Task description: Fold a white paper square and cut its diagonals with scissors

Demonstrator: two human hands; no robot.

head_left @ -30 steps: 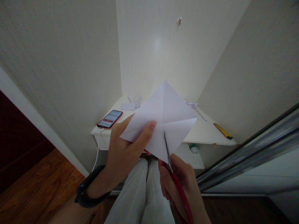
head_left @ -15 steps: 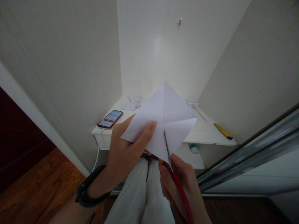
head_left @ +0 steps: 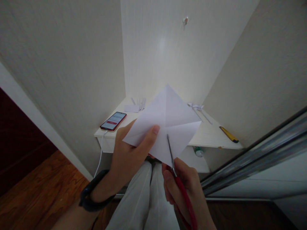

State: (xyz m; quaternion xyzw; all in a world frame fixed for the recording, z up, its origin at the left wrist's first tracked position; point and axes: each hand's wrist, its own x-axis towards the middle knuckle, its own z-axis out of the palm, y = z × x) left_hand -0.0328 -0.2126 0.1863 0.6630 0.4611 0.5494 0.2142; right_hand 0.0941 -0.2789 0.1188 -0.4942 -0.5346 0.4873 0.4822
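Observation:
My left hand (head_left: 130,156) holds a creased white square of paper (head_left: 168,118) in the air, thumb on top and fingers behind. My right hand (head_left: 185,188) grips red-handled scissors (head_left: 178,182) from below. Their metal blades reach up into the paper's lower edge along a crease, the tips near the sheet's centre. A black band sits on my left wrist. My legs in pale trousers show beneath both hands.
Behind the paper is a white corner shelf (head_left: 208,135). On it lie a red phone (head_left: 113,121) with a white cable hanging down, paper strips (head_left: 137,105), a folded paper piece (head_left: 198,108) and a yellow utility knife (head_left: 229,134). A bottle (head_left: 198,151) sits below. Wood floor lies at the left.
The paper and both hands have shifted very slightly left; the scissors stay in the cut at about the same depth.

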